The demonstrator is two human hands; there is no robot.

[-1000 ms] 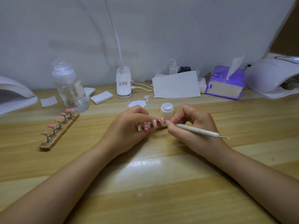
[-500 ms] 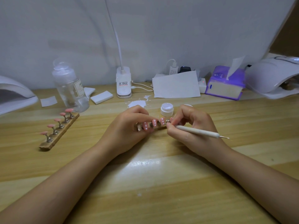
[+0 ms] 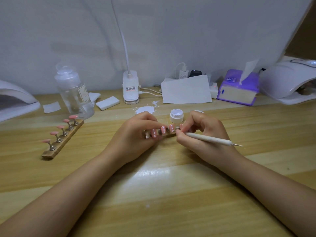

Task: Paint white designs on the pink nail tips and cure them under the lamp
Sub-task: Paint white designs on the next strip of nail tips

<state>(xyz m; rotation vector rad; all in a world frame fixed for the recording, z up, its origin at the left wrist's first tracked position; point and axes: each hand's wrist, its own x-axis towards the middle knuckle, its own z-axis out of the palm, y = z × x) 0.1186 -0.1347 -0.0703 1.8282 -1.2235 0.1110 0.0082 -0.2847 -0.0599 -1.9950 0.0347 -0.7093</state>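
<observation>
Holding the nail-tip strip (image 3: pixel 159 133), the left hand (image 3: pixel 135 134) pinches it; the right hand (image 3: pixel 201 134) grips a dotting pen (image 3: pixel 208 139); the bottle (image 3: pixel 73 91) label is unreadable.

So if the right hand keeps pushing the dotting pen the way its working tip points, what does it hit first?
The right hand aims the dotting pen leftward, so its tip would first meet the pink nail tip on the holder strip that the left hand holds. It looks about touching already, though depth is unclear.

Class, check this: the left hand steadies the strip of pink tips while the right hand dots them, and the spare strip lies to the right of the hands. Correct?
Not quite. The head view shows the spare strip lying to the left of the hands. The left hand does steady the dotted strip, and the right hand works the dotting tool.
</observation>
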